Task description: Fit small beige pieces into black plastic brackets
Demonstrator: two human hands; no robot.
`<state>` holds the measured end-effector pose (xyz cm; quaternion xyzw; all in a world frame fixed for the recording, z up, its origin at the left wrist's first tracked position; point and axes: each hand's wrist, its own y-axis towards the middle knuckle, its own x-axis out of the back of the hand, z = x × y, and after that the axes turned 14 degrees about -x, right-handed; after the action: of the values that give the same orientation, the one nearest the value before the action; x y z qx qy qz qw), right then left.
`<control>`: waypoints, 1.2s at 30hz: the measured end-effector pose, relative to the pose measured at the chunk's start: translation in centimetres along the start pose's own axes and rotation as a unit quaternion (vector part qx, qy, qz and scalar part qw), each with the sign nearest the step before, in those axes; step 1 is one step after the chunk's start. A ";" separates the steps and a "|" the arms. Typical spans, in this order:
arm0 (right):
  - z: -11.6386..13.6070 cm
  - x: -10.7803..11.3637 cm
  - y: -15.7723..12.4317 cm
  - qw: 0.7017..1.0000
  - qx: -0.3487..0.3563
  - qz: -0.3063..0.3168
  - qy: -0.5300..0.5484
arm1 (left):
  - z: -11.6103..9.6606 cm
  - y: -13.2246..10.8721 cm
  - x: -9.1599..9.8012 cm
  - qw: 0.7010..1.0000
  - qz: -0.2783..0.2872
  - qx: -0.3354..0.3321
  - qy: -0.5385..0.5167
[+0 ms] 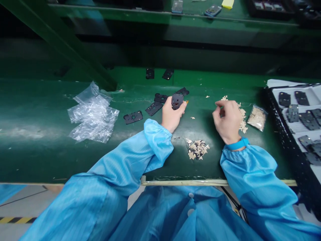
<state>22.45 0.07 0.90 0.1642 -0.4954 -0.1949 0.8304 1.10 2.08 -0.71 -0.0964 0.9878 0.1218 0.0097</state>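
Note:
My left hand (172,115) is closed around a black plastic phone part (177,101), held upright above the green bench. Behind and left of it lie several similar black parts (153,108). My right hand (227,120) is curled above the bench with thumb and forefinger close together; anything pinched there is too small to make out. Partly hidden behind that hand is a heap of small beige pieces (242,122). Between my forearms sits another pile of small beige and dark pieces (197,149). A single loose beige piece (193,117) lies between the hands.
Clear plastic bags (94,115) are heaped on the left. A zip bag of beige pieces (257,117) rests at the right, beside a black-rimmed tray (281,134) holding more black parts. A green post (82,57) and a raised shelf (150,12) stand at the back.

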 end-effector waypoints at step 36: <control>3.1 1.0 -0.3 0.658 -0.367 0.418 0.507 | 0.3 -1.4 1.7 0.944 0.151 -0.271 0.114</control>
<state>20.13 -0.92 2.94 -0.3054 0.0974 0.1203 0.9396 -0.32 0.47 -1.38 0.0418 0.9150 0.3730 -0.1482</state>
